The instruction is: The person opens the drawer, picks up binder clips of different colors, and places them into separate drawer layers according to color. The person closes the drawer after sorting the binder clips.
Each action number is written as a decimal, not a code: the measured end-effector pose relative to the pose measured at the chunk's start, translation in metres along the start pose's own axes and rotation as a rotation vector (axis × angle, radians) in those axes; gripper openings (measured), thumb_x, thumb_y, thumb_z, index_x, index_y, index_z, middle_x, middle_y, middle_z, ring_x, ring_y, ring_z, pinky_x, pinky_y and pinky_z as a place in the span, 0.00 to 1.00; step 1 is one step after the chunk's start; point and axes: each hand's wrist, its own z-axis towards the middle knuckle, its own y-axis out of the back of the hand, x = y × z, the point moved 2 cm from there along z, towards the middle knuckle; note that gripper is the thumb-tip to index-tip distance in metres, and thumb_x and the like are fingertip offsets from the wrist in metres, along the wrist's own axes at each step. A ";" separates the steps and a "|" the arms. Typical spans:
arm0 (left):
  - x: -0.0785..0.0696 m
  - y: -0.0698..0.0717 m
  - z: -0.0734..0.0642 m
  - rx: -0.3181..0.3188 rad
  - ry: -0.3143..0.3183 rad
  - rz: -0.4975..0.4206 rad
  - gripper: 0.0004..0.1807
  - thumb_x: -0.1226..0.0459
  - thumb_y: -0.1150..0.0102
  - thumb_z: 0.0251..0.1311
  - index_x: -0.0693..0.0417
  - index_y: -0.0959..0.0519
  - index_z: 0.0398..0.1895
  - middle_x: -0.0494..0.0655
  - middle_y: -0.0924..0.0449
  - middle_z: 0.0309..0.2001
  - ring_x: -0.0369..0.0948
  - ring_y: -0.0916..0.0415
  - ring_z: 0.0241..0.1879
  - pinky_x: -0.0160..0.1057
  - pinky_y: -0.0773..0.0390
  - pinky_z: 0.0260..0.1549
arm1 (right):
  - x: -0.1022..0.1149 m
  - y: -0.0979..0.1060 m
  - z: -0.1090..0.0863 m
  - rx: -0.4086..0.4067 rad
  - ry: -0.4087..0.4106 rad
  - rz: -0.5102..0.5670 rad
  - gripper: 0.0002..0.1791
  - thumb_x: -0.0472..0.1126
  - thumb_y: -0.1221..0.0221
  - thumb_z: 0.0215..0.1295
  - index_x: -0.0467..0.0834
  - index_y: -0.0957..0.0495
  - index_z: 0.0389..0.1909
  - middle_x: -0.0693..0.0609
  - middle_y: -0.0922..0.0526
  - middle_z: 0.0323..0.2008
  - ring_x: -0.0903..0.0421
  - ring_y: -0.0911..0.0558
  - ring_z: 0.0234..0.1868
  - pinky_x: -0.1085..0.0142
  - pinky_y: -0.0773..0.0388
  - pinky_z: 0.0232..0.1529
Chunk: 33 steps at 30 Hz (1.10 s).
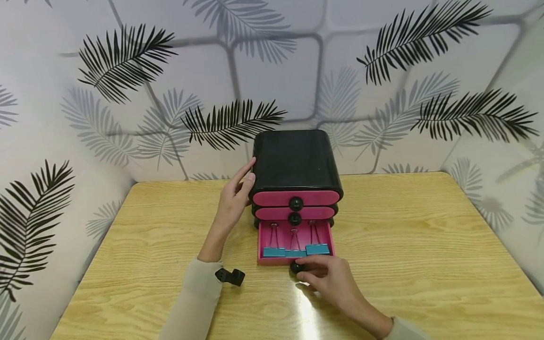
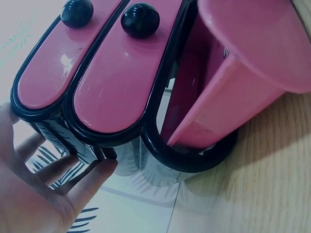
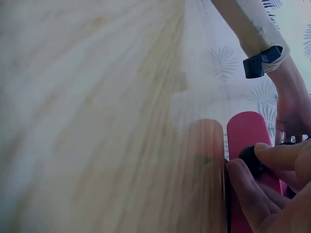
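A black drawer cabinet (image 1: pixel 297 158) with pink drawer fronts stands against the back wall. Its bottom drawer (image 1: pixel 261 243) is pulled out, and inside lie several teal binder clips (image 1: pixel 317 249) with their wire handles toward the back. The right hand (image 1: pixel 335 283) pinches the round black knob (image 3: pixel 250 160) of that drawer between thumb and fingers. Against the cabinet's left side rests the left hand (image 1: pixel 231 200), its fingers spread in the left wrist view. Both upper drawers (image 2: pixel 119 82) are closed, each with a black knob (image 2: pixel 140 20).
The cabinet stands on a wood-grain table (image 1: pixel 148 245). Behind it rises a wall covering (image 1: pixel 276 85) with a leaf pattern. A black strap device (image 1: pixel 230 276) sits at the left wrist, over the sleeve cuff.
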 end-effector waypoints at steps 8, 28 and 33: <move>0.000 0.000 0.000 -0.004 -0.003 0.006 0.26 0.59 0.53 0.80 0.50 0.34 0.78 0.49 0.36 0.76 0.49 0.24 0.51 0.54 0.17 0.40 | 0.004 0.000 0.001 -0.030 0.005 -0.031 0.10 0.31 0.28 0.59 0.42 0.10 0.42 0.49 0.10 0.35 0.53 0.12 0.28 0.64 0.16 0.26; 0.001 0.000 -0.002 -0.006 -0.001 -0.004 0.26 0.61 0.53 0.80 0.51 0.34 0.78 0.50 0.36 0.76 0.51 0.24 0.52 0.56 0.21 0.40 | 0.002 0.002 0.007 -0.070 0.027 -0.050 0.11 0.32 0.27 0.59 0.45 0.10 0.43 0.52 0.10 0.37 0.58 0.11 0.38 0.68 0.16 0.37; 0.001 -0.001 -0.001 -0.005 -0.006 -0.007 0.26 0.60 0.53 0.80 0.50 0.34 0.78 0.49 0.35 0.76 0.49 0.25 0.44 0.53 0.20 0.36 | 0.000 0.003 0.016 -0.085 0.023 -0.026 0.12 0.31 0.28 0.59 0.42 0.10 0.44 0.50 0.10 0.38 0.56 0.11 0.38 0.67 0.16 0.36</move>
